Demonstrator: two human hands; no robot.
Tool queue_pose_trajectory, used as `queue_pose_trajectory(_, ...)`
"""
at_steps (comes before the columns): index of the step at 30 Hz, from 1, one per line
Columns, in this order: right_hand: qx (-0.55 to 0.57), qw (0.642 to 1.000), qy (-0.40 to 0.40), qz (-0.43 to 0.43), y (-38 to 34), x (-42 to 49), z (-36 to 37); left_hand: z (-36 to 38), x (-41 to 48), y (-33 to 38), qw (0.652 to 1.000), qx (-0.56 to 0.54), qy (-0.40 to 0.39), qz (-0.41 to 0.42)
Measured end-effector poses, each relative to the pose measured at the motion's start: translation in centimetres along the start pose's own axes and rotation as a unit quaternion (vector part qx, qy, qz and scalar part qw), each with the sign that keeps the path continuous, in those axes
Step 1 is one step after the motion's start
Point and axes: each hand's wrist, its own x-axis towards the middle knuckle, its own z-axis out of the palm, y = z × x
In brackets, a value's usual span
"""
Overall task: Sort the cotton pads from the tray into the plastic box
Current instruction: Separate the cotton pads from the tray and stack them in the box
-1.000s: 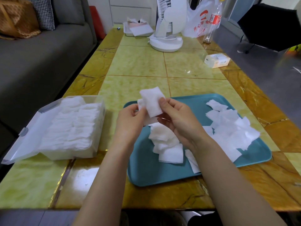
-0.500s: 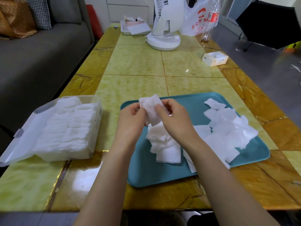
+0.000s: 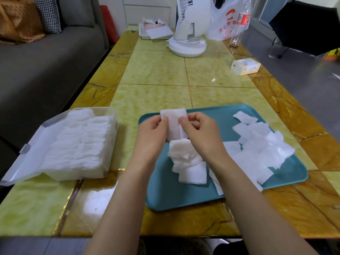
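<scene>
1. Nearest the viewer, both forearms reach up over the bench and cross the near rim of the teal tray, which lies right of centre.
2. On the tray, just under the wrists, sits a small heap of cotton pads. A wider scatter of loose pads covers the tray's right side.
3. Above that heap, the left grip and the right grip meet over the tray's far-left part. Both pinch one held bunch of pads, with the thumbs on its near face and the fingers curled behind. The left grip takes its left edge and the right grip its right edge. I cannot tell how many pads are in the bunch.
4. The bunch is held upright and clear of the tray, with its flat face toward the viewer and its long axis running top to bottom.
5. The plastic box lies to the left of the bunch at about the same depth, with a strip of bare bench between it and the tray. Its lid is folded out leftward, and rows of packed pads already fill it. The left grip is the nearer one, so it probably carries the bunch sideways once the right grip lets go.
6. Farther off stand a white fan and a small carton, well apart from the work.
</scene>
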Motion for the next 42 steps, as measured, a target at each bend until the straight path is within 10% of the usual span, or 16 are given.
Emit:
queue_pose_trajectory(18,-0.103,0.993,-0.048,-0.034,1.0,0.3,-1.0,-0.9,0.0,-0.1,0.983,0.139,0.063,0.105)
queue_pose_trajectory(26,-0.371,0.892,-0.253,-0.048,2.1,-0.6,-2.4,-1.5,0.2,-0.9,0.972,0.194,0.075,0.11)
queue_pose_trajectory(42,-0.29,0.946,-0.057,-0.134,1.7,-1.6,-1.6,-2.6,-1.2,-1.0,0.972,0.181,0.102,0.111)
